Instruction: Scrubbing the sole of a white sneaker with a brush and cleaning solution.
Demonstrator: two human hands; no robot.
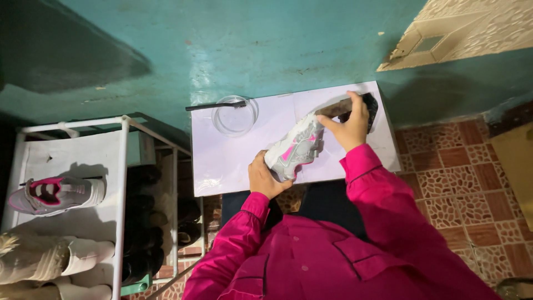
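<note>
1. Overhead, I see a white board [233,155] lying as a work surface in front of me, its far edge against the teal wall [250,39] and its near edge above my lap. Bare board lies open to the left of the shoe; the right end is narrower.
2. My left hand [264,179] is closed around the heel end of a grey and white sneaker [294,149], which sits tilted over the near middle of the board.
3. My right hand [350,126] is closed on a dark brush [355,106], held against the toe end of the sneaker, so the two hands are apart, one at each end of the shoe.
4. The sneaker shows pink panels on its side and a pale, chunky sole.
5. A clear round bowl [235,115] stands at the far left of the board, with a thin dark stick [215,105] laid across its rim and jutting left.
6. A white shoe rack [119,183] stands well to the left; a matching grey and pink sneaker [55,194] rests on its top shelf.
7. The brush bristles are mostly hidden behind my fingers. The dark shoes low in the rack are hard to make out, and the pale boots at the lower left are cut off by the frame.
</note>
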